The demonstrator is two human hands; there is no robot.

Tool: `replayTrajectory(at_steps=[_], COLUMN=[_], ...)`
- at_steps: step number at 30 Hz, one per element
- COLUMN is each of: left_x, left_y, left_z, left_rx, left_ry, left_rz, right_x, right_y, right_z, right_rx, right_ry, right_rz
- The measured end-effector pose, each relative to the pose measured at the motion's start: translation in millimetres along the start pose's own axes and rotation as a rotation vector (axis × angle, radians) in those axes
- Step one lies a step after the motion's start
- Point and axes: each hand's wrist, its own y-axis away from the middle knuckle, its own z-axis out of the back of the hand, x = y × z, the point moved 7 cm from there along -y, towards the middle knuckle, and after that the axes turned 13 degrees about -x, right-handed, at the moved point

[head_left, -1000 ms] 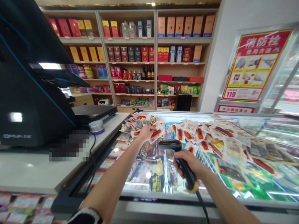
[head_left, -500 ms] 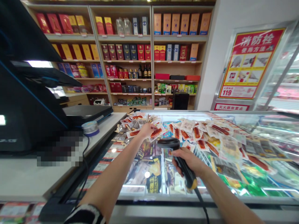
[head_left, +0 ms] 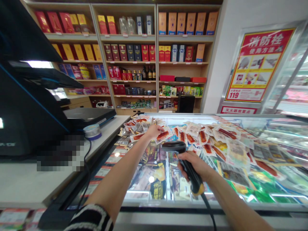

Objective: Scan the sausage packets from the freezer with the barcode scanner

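Observation:
My right hand (head_left: 192, 163) grips a black corded barcode scanner (head_left: 190, 173) by its handle, the scanner's head pointing left over the freezer. Farther out, my left hand (head_left: 154, 131) is closed at the left edge of a clear vacuum pack of reddish-brown meat (head_left: 163, 135). That pack lies at the left pile on the freezer's glass top. To the right, more sealed packs (head_left: 203, 137) of the same kind are heaped. Flat grey-brown packs (head_left: 234, 173) and a pale pack (head_left: 237, 152) lie nearer the right side.
Beneath the glass lid (head_left: 139, 194) are frozen bags. A counter (head_left: 19, 186) on the left carries a dark checkout machine (head_left: 29, 115), a scale (head_left: 90, 116) and a tape roll (head_left: 92, 131). Shelves (head_left: 130, 38) of boxed bottles stand behind; a red sign (head_left: 261, 64) hangs on the wall.
My left hand has shifted slightly right and up along with the meat pack. My right hand and the barcode scanner stay almost where they were.

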Motion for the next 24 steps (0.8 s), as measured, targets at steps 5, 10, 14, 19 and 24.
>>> replayTrajectory(at_steps=[5, 10, 14, 19, 24], left_x=[0.3, 0.8, -1.2, -2.6, -1.5], left_y=[-4.3, -7.7, -8.4, -8.6, -9.7], left_z=[-3.1, -6.4, -7.7, -7.8, -4.4], left_rx=[0.011, 0.029, 0.044, 0.06, 0.055], left_ry=[-0.003, 0.003, 0.012, 0.022, 0.028], left_rz=[-0.002, -0.007, -0.01, -0.01, 0.018], right_x=[-4.0, -2.6, -0.4, 1.4, 9.3], right_y=[0.8, 0.3, 0.3, 0.0, 1.4], right_z=[-2.5, -0.2, 1.4, 1.3, 15.6], right_rx=[0.06, 0.05, 0.021, 0.004, -0.059], right_ry=[0.024, -0.02, -0.054, -0.09, -0.029], right_rz=[-0.02, -0.039, -0.036, -0.006, 0.046])
